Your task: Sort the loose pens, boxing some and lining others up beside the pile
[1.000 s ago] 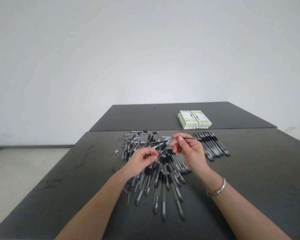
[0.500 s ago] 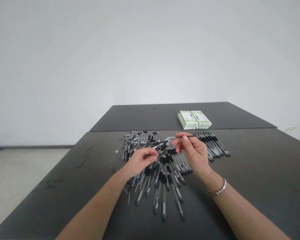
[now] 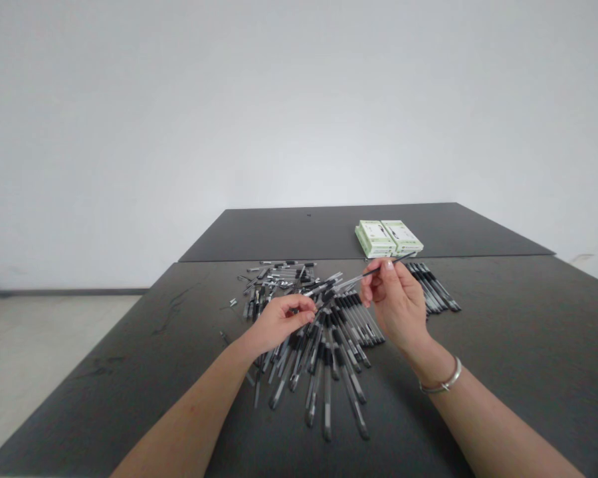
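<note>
Over the middle of a spread pile of clear and black pens (image 3: 327,392), my left hand (image 3: 284,322) is closed, its thumb and forefinger pinched on a dark pen part that is mostly hidden. My right hand (image 3: 397,299), with a silver bangle on the wrist, pinches a thin pen refill (image 3: 371,271). The refill has a clear end toward the pile and a dark end pointing up to the right. A row of pens (image 3: 436,289) lies side by side just right of my right hand.
Stacked green and white boxes (image 3: 389,239) stand on the far part of the dark table (image 3: 518,345). Loose small parts (image 3: 233,303) lie left of the pile. A seam crosses the table behind the pens.
My right hand has moved right and slightly up, and the refill in it has tilted, with its dark end rising. My left hand has hardly moved.
</note>
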